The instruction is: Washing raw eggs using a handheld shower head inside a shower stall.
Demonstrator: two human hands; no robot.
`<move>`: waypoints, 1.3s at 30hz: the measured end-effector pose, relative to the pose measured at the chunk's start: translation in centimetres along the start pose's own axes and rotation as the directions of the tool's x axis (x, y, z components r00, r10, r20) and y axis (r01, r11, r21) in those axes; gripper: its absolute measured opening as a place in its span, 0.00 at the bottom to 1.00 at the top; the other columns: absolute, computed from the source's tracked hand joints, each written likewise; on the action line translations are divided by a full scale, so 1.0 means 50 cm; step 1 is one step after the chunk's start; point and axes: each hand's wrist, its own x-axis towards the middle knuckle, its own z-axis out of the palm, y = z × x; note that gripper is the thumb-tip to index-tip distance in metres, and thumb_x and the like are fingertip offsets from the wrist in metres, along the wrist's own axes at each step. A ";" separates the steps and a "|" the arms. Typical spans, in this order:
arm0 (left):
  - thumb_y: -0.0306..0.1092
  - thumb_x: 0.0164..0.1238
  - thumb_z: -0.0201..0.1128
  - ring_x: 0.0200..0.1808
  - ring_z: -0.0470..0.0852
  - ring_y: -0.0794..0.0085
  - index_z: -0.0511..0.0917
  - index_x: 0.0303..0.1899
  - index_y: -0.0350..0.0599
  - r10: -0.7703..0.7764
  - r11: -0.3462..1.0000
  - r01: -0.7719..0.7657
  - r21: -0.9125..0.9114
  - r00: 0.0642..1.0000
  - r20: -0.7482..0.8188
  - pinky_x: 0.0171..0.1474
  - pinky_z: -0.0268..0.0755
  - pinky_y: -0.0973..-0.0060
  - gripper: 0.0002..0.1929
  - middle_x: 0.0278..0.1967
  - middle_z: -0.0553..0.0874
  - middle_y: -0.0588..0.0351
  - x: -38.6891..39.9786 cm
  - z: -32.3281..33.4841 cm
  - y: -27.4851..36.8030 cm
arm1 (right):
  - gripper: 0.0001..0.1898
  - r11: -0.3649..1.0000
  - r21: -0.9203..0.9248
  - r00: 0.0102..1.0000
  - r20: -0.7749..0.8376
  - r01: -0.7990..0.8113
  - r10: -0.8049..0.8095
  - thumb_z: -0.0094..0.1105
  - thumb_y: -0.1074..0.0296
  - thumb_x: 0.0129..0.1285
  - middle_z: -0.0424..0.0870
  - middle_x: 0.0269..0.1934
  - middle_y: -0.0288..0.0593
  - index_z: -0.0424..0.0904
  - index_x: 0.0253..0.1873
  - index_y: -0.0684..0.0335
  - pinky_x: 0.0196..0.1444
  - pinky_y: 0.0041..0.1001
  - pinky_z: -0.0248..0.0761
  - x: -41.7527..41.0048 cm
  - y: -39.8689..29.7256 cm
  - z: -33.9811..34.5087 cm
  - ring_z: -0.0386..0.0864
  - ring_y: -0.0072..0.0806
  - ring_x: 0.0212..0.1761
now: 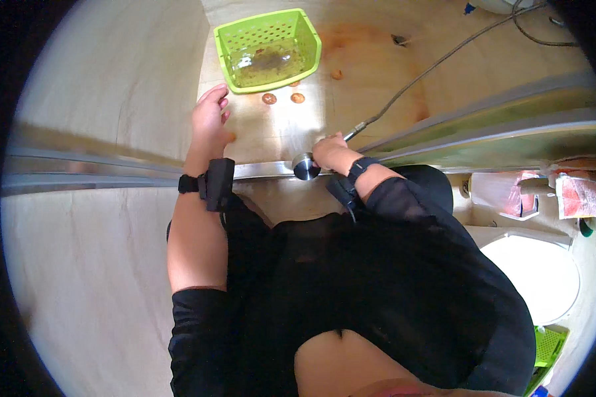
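A lime-green plastic basket [309, 47] with perforated walls sits on the wet shower floor before me. Its bottom looks wet and shiny, with dark dirt or murky water over it. Close to the basket's near left corner is my left hand [210, 114], fingers bent and slightly apart; whether a fingertip touches the rim is unclear. My right hand [330, 148] grips a round metal shower head [306, 166] by its handle, low over the metal door sill [263, 170]. From that handle a flexible metal hose [402, 92] runs up to the right.
Several small round brown objects or spots, such as this one [298, 98], are on the floor near the basket. Rust-coloured stains [347, 37] spread to its right. Sliding-door rails [501, 121] cross the right side. A white toilet lid [531, 278] is beside me at right.
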 end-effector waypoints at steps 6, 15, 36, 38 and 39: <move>0.39 0.66 0.59 0.45 0.75 0.77 0.79 0.49 0.48 -0.005 1.000 0.005 -0.009 1.000 -0.003 0.49 0.65 0.73 0.12 0.44 0.82 0.63 0.001 -0.002 0.000 | 0.16 0.999 0.049 1.000 0.023 -0.004 0.003 0.56 0.60 0.62 0.80 0.57 0.41 0.81 0.54 0.53 0.56 0.42 0.58 -0.008 -0.007 -0.013 0.75 0.38 0.60; 0.38 0.67 0.58 0.45 0.75 0.77 0.79 0.49 0.47 0.007 1.000 -0.007 -0.019 1.000 0.026 0.48 0.66 0.73 0.13 0.44 0.82 0.63 -0.005 0.000 0.003 | 0.21 0.995 0.100 1.000 0.004 -0.015 0.014 0.57 0.48 0.63 0.81 0.54 0.41 0.81 0.53 0.54 0.56 0.40 0.60 -0.007 -0.007 -0.014 0.76 0.37 0.59; 0.38 0.66 0.60 0.44 0.76 0.77 0.79 0.48 0.48 0.008 1.000 -0.007 -0.030 1.000 0.019 0.48 0.65 0.72 0.12 0.43 0.83 0.63 -0.009 0.005 0.005 | 0.19 0.980 0.195 0.982 -0.188 0.036 0.001 0.53 0.47 0.65 0.81 0.53 0.41 0.80 0.54 0.49 0.60 0.41 0.60 -0.022 -0.006 -0.021 0.73 0.37 0.60; 0.38 0.66 0.59 0.44 0.75 0.77 0.79 0.48 0.48 0.009 0.999 -0.009 -0.035 1.000 0.018 0.48 0.65 0.72 0.12 0.43 0.83 0.63 -0.008 0.003 0.003 | 0.19 0.976 0.209 0.979 -0.205 0.055 -0.011 0.53 0.47 0.65 0.81 0.53 0.41 0.80 0.54 0.49 0.60 0.41 0.60 -0.026 -0.007 -0.023 0.73 0.37 0.60; 0.37 0.65 0.60 0.42 0.74 0.79 0.79 0.46 0.48 0.009 0.999 -0.008 -0.044 1.000 0.013 0.45 0.64 0.75 0.11 0.42 0.83 0.65 -0.011 0.006 0.006 | 0.19 0.975 0.215 0.976 -0.219 0.061 -0.013 0.53 0.47 0.65 0.81 0.53 0.41 0.80 0.54 0.49 0.60 0.41 0.60 -0.026 -0.006 -0.022 0.73 0.37 0.60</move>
